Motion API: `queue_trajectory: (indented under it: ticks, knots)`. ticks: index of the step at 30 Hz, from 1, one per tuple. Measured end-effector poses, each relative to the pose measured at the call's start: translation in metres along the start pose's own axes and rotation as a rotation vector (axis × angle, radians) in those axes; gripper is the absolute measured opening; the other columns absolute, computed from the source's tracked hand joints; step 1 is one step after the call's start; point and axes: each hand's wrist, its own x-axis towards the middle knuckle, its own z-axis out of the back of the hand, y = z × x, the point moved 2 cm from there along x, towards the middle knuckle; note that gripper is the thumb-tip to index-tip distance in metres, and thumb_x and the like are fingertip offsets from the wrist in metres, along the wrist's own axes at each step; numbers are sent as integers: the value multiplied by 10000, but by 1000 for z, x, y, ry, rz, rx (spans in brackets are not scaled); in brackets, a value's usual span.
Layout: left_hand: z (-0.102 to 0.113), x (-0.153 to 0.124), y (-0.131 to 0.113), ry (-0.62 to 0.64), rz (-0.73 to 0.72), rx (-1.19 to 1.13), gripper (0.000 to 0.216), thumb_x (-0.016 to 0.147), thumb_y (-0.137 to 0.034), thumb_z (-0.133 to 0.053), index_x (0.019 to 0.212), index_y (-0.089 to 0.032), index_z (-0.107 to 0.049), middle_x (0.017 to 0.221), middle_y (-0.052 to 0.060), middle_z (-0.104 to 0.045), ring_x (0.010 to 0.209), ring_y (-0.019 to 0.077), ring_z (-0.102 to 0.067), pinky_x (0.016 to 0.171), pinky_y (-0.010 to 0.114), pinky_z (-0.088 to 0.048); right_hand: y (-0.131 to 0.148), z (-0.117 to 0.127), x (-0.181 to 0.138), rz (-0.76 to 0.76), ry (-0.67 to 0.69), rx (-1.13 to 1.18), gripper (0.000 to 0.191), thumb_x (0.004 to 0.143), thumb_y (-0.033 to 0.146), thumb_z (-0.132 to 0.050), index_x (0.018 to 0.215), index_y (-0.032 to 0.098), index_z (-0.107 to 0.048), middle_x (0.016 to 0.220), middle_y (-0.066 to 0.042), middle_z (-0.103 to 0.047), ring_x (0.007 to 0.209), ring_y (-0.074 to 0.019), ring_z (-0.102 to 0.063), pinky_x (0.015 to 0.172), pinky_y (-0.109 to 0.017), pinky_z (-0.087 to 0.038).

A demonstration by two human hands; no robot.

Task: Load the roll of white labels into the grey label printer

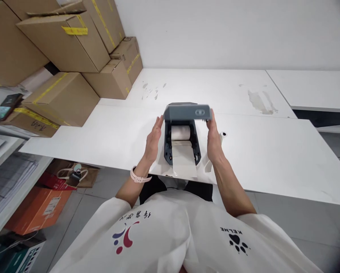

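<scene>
A dark grey label printer (167,153) sits near the table's front edge with its lid (184,112) raised and slightly blurred. Inside it lies a white label roll (180,132), and a label strip (184,159) runs from there over the printer's front toward me. My left hand (153,142) has its fingers stretched upward, the fingertips at the lid's left edge. On the opposite side my right hand (214,140) holds the lid's right edge with its fingers. Partly behind my right hand is a small white paper roll (223,135) with a dark core.
Cardboard boxes (64,41) with yellow tape are stacked at the back left. The white table (266,151) meets a white wall behind. Left and below stand a shelf with papers (7,178) and an orange box (39,208) on the floor. A gap separates table sections at right.
</scene>
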Motion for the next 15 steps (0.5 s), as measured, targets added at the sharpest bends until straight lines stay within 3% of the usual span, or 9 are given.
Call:
queue_trajectory:
  ticks: [4, 9, 12, 15]
  knots:
    - [3, 22, 11, -90, 105, 54, 566, 982, -512, -575, 1496, -278, -546, 1635, 41, -503, 1561, 285, -399, 1282, 453, -339, 6, -3, 62, 130, -31, -108, 873, 911, 892, -244, 1655, 436, -204, 1758, 66, -213, 1656, -294, -87, 1339, -582, -40]
    - [4, 5, 51, -75, 319, 215, 559, 946, -418, -612, 1477, -254, -555, 1609, 106, -520, 1478, 298, -495, 1140, 430, -494, -4, -4, 120, 190, -44, -272, 899, 932, 869, -161, 1666, 351, -192, 1739, 2, -268, 1653, -306, -102, 1330, -599, -123]
    - [3, -3, 62, -74, 333, 242, 552, 930, -399, -615, 1453, -228, -574, 1555, 125, -567, 1400, 288, -548, 1062, 408, -530, -5, -3, 130, 202, -4, -335, 866, 967, 816, -164, 1671, 312, -172, 1739, -35, -276, 1640, -312, -170, 1314, -594, -213]
    - [1, -2, 61, -78, 330, 274, 549, 912, -408, -633, 1428, -223, -591, 1485, 124, -615, 1250, 262, -619, 946, 365, -549, 5, -1, 114, 294, -53, -483, 827, 985, 743, -349, 1655, 276, -220, 1732, -91, -282, 1607, -352, -253, 1279, -608, -292]
